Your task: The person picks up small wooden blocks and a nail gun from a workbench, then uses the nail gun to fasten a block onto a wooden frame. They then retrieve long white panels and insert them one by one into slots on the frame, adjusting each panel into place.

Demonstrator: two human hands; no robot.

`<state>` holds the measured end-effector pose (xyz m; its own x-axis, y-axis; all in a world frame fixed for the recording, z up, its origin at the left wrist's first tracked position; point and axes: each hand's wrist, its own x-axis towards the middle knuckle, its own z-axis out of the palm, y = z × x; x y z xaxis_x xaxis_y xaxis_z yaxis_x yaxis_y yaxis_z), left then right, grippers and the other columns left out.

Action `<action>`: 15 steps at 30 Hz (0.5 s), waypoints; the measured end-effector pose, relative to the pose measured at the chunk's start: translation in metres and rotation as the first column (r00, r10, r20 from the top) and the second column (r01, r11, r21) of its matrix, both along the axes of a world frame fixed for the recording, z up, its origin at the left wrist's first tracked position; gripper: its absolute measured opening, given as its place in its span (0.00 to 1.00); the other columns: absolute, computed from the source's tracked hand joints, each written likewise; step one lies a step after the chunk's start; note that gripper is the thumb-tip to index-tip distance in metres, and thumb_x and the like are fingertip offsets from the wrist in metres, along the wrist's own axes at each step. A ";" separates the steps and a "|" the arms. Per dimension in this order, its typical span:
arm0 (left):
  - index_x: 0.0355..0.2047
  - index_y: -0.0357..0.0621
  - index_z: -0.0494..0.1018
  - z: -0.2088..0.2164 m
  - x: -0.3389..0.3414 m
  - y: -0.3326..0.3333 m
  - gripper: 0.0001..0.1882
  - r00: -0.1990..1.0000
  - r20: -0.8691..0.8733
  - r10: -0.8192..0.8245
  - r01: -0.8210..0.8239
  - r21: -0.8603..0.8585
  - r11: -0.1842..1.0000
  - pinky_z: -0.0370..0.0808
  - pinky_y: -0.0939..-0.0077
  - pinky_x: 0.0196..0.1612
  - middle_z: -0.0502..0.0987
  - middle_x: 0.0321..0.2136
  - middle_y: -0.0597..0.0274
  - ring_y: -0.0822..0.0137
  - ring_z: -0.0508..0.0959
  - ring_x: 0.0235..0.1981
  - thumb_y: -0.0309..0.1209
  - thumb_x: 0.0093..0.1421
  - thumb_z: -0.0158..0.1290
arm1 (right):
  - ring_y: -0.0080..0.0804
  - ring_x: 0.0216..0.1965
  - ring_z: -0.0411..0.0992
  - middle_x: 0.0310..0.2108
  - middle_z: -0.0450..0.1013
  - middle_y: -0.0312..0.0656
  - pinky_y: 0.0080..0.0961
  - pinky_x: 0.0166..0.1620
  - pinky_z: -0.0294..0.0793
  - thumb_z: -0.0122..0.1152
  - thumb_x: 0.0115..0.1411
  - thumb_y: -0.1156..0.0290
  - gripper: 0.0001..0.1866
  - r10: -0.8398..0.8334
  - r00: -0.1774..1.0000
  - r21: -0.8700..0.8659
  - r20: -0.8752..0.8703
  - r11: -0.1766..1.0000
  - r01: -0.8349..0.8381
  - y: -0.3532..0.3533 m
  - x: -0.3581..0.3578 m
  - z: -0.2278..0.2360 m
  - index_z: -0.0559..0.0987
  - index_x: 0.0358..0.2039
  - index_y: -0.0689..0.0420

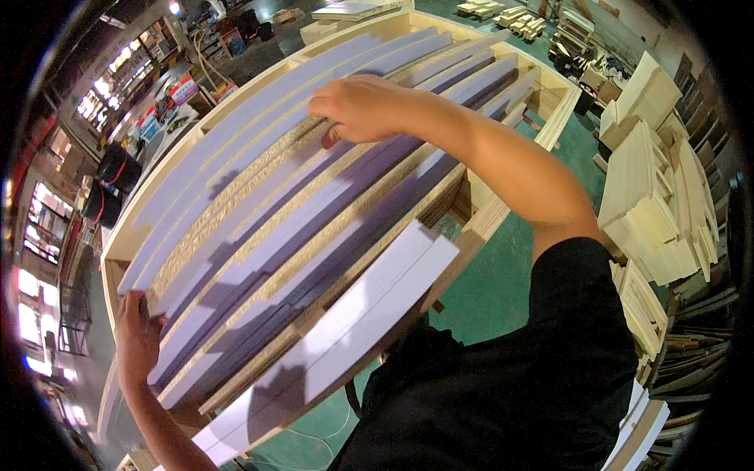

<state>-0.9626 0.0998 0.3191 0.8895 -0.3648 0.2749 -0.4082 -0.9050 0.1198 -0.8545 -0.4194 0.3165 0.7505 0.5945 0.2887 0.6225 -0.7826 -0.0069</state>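
Long white-faced particleboard strips (314, 216) lie side by side in a shallow pale wooden frame (110, 276), speckled brown on their cut edges. My right hand (360, 108) reaches over to the middle of one particleboard strip (255, 173), fingers bent across its far side and thumb on the near side. At the near left end of the strips, my left hand (139, 337) is closed round a strip's end, its fingertips partly hidden. Closest to my body, two white strips (369, 290) rest along the frame's near edge.
Pale wooden box-like pieces (648, 204) are stacked at the right. More timber (503, 17) lies on the floor at the far right. Two black buckets (118, 166) and a cluttered bench (169, 118) stand left of the frame. Green floor (495, 275) shows between the frame and me.
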 end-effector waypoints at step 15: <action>0.52 0.41 0.67 -0.138 0.268 -0.137 0.25 0.929 -0.339 0.147 -0.116 0.111 0.987 0.73 0.46 0.47 0.80 0.42 0.34 0.34 0.80 0.48 0.27 0.57 0.65 | 0.57 0.54 0.76 0.49 0.78 0.53 0.50 0.53 0.75 0.71 0.62 0.57 0.21 -0.215 0.938 -0.170 -0.273 0.970 0.173 -0.118 0.228 -0.126 0.78 0.46 0.60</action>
<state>-0.6950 -0.0370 0.1814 0.9653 -0.2470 -0.0853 -0.2327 -0.9610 0.1497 -0.6267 -0.5374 0.1907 0.8935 0.4479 -0.0330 0.4464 -0.8938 -0.0435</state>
